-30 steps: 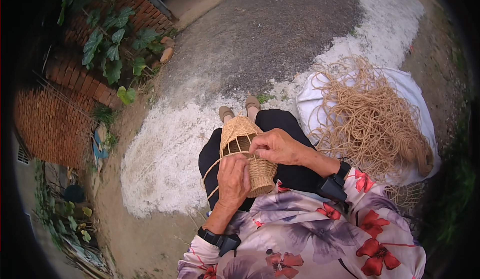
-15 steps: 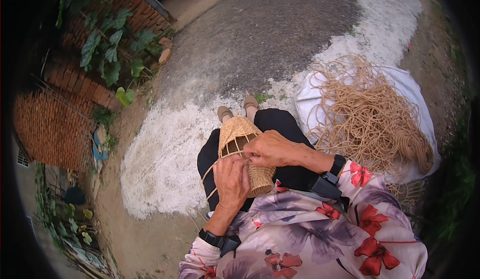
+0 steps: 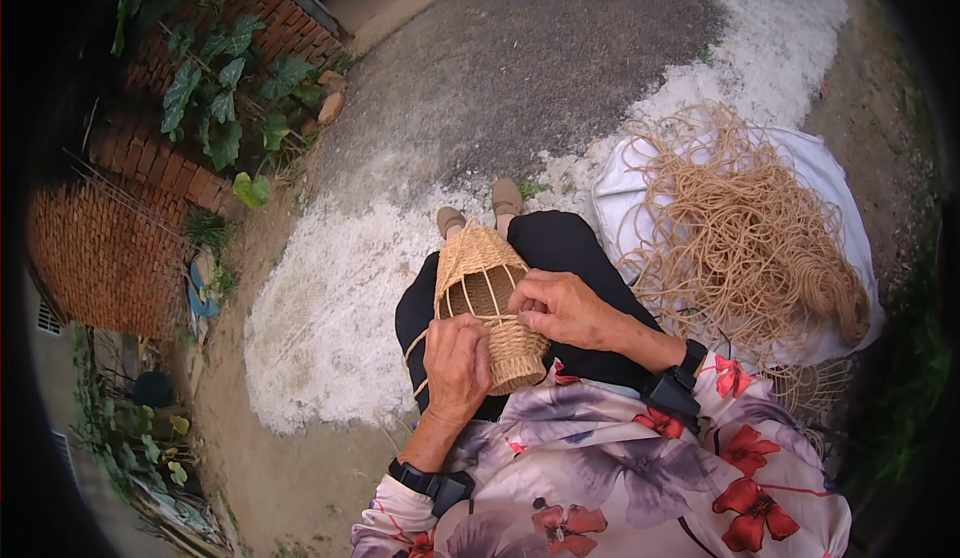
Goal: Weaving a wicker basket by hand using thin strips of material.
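A woven straw-coloured basket [image 3: 484, 248] lies across my lap, its domed end toward my feet and its narrower rimmed end toward my body. Bare upright stakes [image 3: 470, 295] span an open gap in its side. At the gap's near left edge, my left hand [image 3: 457, 363] is closed on the woven wall. A loose cord [image 3: 414, 355] loops out on that hand's left. Over the gap's right edge, my right hand [image 3: 560, 308] has its fingers curled in a pinch; whatever is between them is hidden.
To the right, a large tangle of tan cord [image 3: 735, 218] rests on a white sack [image 3: 615, 193]. Pale rough ground [image 3: 320, 328] and darker gravel [image 3: 500, 68] stretch ahead. Leafy plants [image 3: 225, 88] and a brick wall [image 3: 100, 258] stand at the left.
My right hand has moved right, away from my left hand, uncovering more of the stakes and the gap. My left hand stays at the basket's near left edge.
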`<state>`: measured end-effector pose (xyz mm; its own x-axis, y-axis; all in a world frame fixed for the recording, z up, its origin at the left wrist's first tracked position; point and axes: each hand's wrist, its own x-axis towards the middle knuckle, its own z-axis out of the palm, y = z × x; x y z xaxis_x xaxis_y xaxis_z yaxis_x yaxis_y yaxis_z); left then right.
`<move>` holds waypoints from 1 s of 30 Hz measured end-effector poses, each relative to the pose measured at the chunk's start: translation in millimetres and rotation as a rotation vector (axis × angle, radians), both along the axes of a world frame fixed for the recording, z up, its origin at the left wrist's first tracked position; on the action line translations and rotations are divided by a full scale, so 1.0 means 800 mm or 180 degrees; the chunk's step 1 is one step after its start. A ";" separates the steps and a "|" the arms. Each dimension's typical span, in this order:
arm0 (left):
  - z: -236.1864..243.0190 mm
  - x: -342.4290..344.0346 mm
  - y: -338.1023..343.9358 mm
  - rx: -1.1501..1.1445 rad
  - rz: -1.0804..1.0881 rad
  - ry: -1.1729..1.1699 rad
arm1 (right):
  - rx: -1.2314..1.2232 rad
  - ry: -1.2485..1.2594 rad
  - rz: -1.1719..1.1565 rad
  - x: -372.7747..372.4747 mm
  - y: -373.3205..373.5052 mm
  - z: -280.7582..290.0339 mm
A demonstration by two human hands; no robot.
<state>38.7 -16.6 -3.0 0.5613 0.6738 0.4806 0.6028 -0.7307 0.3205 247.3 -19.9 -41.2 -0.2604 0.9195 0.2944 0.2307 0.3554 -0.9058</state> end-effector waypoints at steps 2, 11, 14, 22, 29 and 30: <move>-0.001 -0.001 0.000 0.0015 -0.0022 -0.0008 | 0.0060 -0.0096 -0.0029 -0.003 -0.004 0.001; -0.004 -0.002 -0.001 0.0074 0.0018 0.0021 | -0.0204 -0.0315 0.0100 -0.004 0.005 0.007; -0.003 -0.003 0.003 0.0183 -0.0073 -0.0065 | -0.0652 0.0380 0.0063 -0.005 0.007 0.000; -0.003 -0.003 0.002 0.0169 -0.0035 -0.0029 | -0.0302 0.0208 -0.0011 -0.012 0.010 0.000; -0.005 -0.002 0.000 0.0128 0.0012 -0.0020 | 0.0312 -0.0027 -0.0474 -0.036 -0.008 0.006; -0.006 -0.003 0.000 0.0133 0.0021 -0.0023 | 0.0428 0.0026 -0.0516 -0.039 -0.009 0.007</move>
<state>36.7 -16.6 -7.5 0.5533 0.6567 0.5124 0.6054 -0.7396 0.2941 216.1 -27.0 -35.6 -0.1093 0.9014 0.4189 0.2874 0.4321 -0.8548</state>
